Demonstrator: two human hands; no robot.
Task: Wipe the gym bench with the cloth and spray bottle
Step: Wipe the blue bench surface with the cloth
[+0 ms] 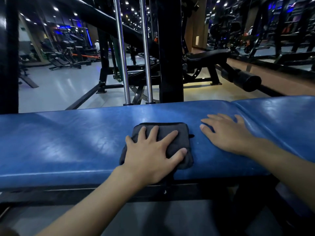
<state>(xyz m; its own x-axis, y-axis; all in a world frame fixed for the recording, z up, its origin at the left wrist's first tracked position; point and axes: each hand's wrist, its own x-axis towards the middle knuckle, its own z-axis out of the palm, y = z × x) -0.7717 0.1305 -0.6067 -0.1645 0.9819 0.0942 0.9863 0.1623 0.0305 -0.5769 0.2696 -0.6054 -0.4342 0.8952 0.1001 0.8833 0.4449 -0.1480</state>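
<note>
A long blue padded gym bench (68, 142) runs across the view in front of me. A folded dark grey cloth (173, 128) lies on its middle. My left hand (151, 154) presses flat on the cloth with fingers spread. My right hand (228, 133) rests flat on the bare blue pad just right of the cloth, fingers straight, holding nothing. No spray bottle shows in the view.
A black rack upright (170, 57) and two chrome guide rods (121, 51) stand just behind the bench. A black bench (208, 57) and a padded roller (245, 79) lie beyond, on the right. The bench's black frame (102, 193) runs under the pad.
</note>
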